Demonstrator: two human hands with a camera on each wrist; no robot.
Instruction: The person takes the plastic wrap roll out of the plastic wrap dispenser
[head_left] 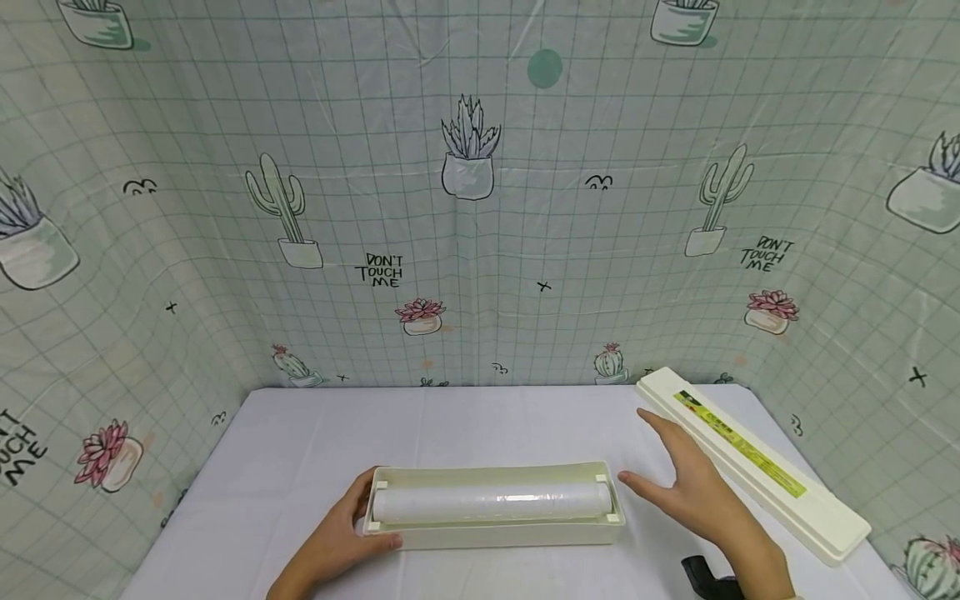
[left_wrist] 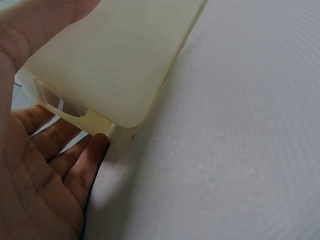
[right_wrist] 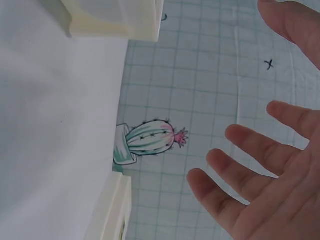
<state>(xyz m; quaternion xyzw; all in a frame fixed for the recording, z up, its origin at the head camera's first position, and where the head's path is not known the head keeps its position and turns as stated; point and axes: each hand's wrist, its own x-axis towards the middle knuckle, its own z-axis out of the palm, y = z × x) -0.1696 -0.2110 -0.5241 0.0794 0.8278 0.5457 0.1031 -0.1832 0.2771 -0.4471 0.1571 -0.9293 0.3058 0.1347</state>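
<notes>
A long cream cling film box (head_left: pixel 510 536) lies lidless on the table, with a white roll of cling film (head_left: pixel 487 502) inside it. My left hand (head_left: pixel 337 533) grips the box's left end, thumb at the front wall and fingers around the end and back. In the left wrist view the fingers (left_wrist: pixel 87 165) curl at the end of the box. My right hand (head_left: pixel 693 492) is held off the box's right end, fingers spread and nothing in them. Behind that hand lies the long cream lid (head_left: pixel 821 518) with a yellow-green label, set at a slant.
A white cloth covers the table (head_left: pixel 315 433). Curtains printed with cacti (head_left: pixel 468 250) stand behind and at both sides. The lid lies along the table's right edge. A black object (head_left: pixel 705 579) shows beside the right wrist, partly hidden by it.
</notes>
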